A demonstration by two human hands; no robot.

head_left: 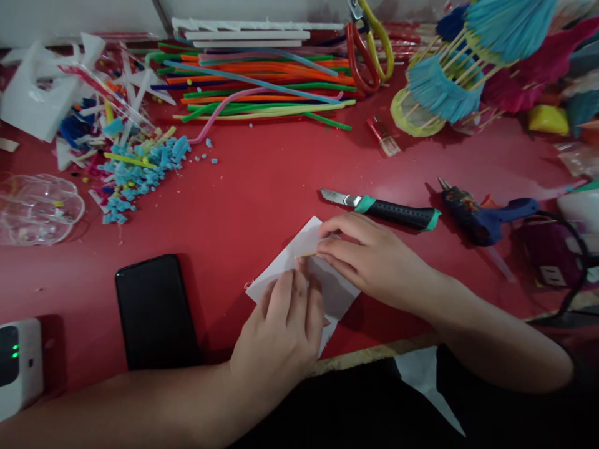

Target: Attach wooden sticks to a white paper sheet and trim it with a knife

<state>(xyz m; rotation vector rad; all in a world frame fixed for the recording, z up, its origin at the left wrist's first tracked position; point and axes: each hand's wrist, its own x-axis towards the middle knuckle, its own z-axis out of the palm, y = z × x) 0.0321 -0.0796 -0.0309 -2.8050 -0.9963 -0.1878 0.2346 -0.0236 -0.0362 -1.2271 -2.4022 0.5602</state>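
Note:
A folded piece of white paper (337,293) lies on the red table near its front edge, with one corner toward me. My right hand (369,255) pinches a short thin wooden stick (307,254) between thumb and fingertips, just above the paper. My left hand (285,318) rests on the paper from the near left, its fingers laid forward and fairly close together. One left fingertip is at the stick's left end; whether it grips the stick cannot be made out. Just beyond my right hand lies a utility knife (393,212) with its blade out.
A black phone (154,312) lies left of my hands. Right of them is a blue glue gun (486,212). Foam scraps (140,165), colourful straw-like sticks (262,81), scissors (367,47), a small bottle (384,136) and a blue paper-and-stick craft (444,87) stand farther back.

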